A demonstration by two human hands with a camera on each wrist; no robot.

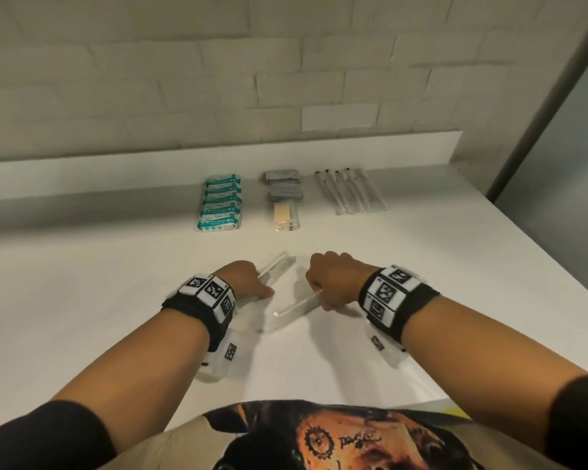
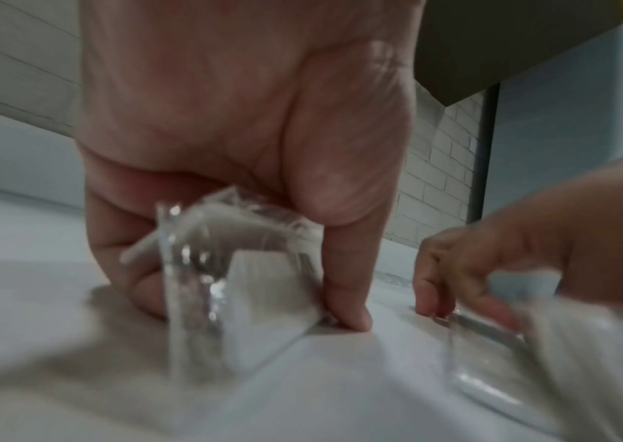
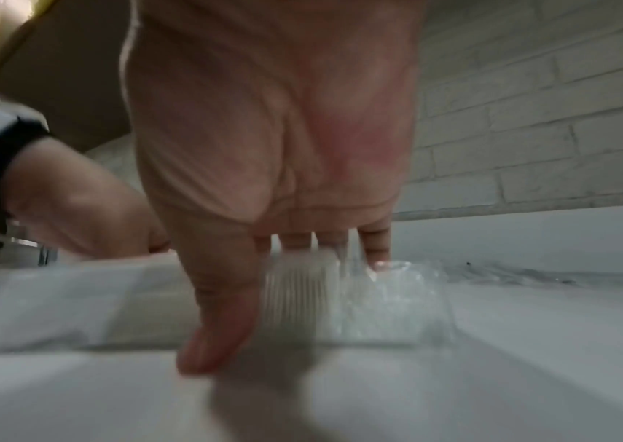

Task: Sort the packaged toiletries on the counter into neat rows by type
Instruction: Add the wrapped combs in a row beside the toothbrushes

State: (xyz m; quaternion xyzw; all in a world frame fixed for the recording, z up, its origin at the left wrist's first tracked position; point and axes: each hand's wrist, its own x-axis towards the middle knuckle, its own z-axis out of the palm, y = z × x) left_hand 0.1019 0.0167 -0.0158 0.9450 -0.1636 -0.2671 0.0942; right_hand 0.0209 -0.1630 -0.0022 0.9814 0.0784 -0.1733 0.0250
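Two white combs in clear wrappers stand on edge on the white counter [image 1: 421,266]. My left hand [image 1: 255,283] grips the left comb [image 1: 276,267] between thumb and curled fingers; the left wrist view shows that comb [image 2: 264,299] close up, its lower edge on the counter. My right hand [image 1: 319,288] pinches the right comb [image 1: 297,308], which slants toward me. In the right wrist view the thumb [image 3: 218,323] is in front of this comb [image 3: 302,299] and the fingertips behind it.
Three rows lie at the back by the ledge: teal packets [image 1: 220,202], grey sachets [image 1: 282,186] with a yellowish wrapped item [image 1: 286,218] at their near end, and black-tipped sticks in clear sleeves [image 1: 350,191]. A brick wall [image 1: 286,79] rises behind.
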